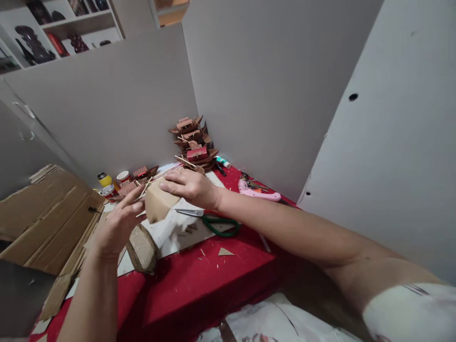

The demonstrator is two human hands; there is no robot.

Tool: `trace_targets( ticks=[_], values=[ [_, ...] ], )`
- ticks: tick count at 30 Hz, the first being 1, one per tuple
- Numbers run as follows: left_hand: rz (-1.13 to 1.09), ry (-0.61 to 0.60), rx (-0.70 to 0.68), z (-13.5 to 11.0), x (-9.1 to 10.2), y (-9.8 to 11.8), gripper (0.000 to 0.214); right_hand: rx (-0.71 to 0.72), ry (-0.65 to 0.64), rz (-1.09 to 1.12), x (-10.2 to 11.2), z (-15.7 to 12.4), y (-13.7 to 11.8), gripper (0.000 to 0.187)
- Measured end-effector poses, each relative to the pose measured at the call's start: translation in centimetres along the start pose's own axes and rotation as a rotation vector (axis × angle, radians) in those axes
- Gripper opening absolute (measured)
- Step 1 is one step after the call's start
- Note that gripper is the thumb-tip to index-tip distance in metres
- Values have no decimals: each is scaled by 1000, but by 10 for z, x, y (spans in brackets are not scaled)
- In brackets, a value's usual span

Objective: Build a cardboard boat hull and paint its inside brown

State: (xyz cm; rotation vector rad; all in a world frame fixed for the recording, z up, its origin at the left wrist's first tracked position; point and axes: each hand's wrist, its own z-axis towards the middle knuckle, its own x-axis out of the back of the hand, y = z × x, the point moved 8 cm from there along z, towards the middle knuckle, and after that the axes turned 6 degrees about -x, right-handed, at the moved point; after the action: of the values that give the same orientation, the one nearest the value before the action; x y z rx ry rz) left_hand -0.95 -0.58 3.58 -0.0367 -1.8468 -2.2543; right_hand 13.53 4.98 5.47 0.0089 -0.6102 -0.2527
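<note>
A tan cardboard form [159, 202], with smooth faces bent at angles, is held up over the white work sheet. My right hand [194, 187] grips its top, fingers lying over the upper face. At its left side, my left hand [123, 218] holds the edge with thumb and fingers, partly hidden behind it. Just below sits a brown block-like piece [143, 249] with a ridged cardboard top. Scissors [221, 225] with green and red handles lie blades apart, close under my right wrist.
Stacked model boats [194, 147] stand in the corner against grey walls. Paper cups [123, 176] and a yellow bottle [105, 179] are at the back left. A pink glue gun [258, 194] lies right. Torn cardboard [46, 228] leans left; scraps dot the red cloth [199, 285].
</note>
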Motion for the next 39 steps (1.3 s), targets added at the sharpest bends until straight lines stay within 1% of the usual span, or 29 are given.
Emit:
trace_targets(
  ticks=[2,3,4,5,6,7,8,9,10,11,12,13,14,17,19,21,23,26,28,30,31,33,35,36,39],
  values=[
    [-62,38,32,-4,1,-3,31,95,36,119,9,-2,-12,30],
    [-53,67,25,-7,0,-4,22,92,50,196,14,-2,-16,29],
    [-53,92,5,-10,-1,-4,20,36,77,281,20,-1,-15,29],
    [-64,120,-23,-14,-3,-3,22,-76,119,376,25,-1,-9,29],
    [-81,149,-52,-18,-5,-2,23,-233,169,489,30,-4,1,30],
    [-96,168,-70,-24,-7,-2,23,-428,212,630,31,-10,13,29],
    [-110,177,-74,-30,-10,-2,23,-630,225,802,27,-19,23,26],
    [-127,175,-65,-35,-13,-3,23,-814,193,995,18,-30,28,26],
    [-121,152,-43,-41,-19,-4,22,-954,115,1191,7,-38,25,32],
    [-102,139,-29,-45,-23,-5,23,-1041,8,1364,-3,-45,16,40],
    [-64,138,-30,-49,-27,-4,24,-1081,-97,1485,-9,-49,5,45],
    [2,140,-42,-53,-30,-2,25,-1094,-163,1540,-11,-52,-6,47],
    [88,154,-65,-55,-34,1,26,-1095,-190,1551,-9,-55,-14,46],
    [354,226,-162,-63,-46,15,32,-1093,-157,1470,2,-58,-28,42],
    [425,321,-235,-70,-52,23,41,-1071,-132,1460,10,-56,-37,40],
    [392,428,-299,-78,-55,26,46,-1029,-121,1525,16,-53,-47,37],
    [268,493,-317,-86,-57,19,47,-981,-127,1639,17,-51,-56,34],
    [27,481,-280,-88,-61,0,45,-965,-127,1826,9,-52,-65,30],
    [-53,457,-254,-86,-61,-9,43,-1008,-145,1962,1,-55,-69,32],
    [-34,428,-220,-82,-59,-14,42,-1069,-178,2021,-4,-58,-68,35],
    [6,418,-209,-80,-57,-14,43,-1091,-189,1995,-3,-58,-65,35],
    [116,409,-208,-77,-55,-9,45,-1105,-194,1871,2,-58,-58,32],
    [207,450,-251,-78,-53,0,47,-1094,-200,1812,5,-57,-55,29],
    [237,482,-284,-79,-53,5,48,-1091,-210,1855,3,-56,-57,30],
    [246,536,-367,-79,-58,16,51,-1124,-227,2151,-12,-59,-68,36]
  ],
)
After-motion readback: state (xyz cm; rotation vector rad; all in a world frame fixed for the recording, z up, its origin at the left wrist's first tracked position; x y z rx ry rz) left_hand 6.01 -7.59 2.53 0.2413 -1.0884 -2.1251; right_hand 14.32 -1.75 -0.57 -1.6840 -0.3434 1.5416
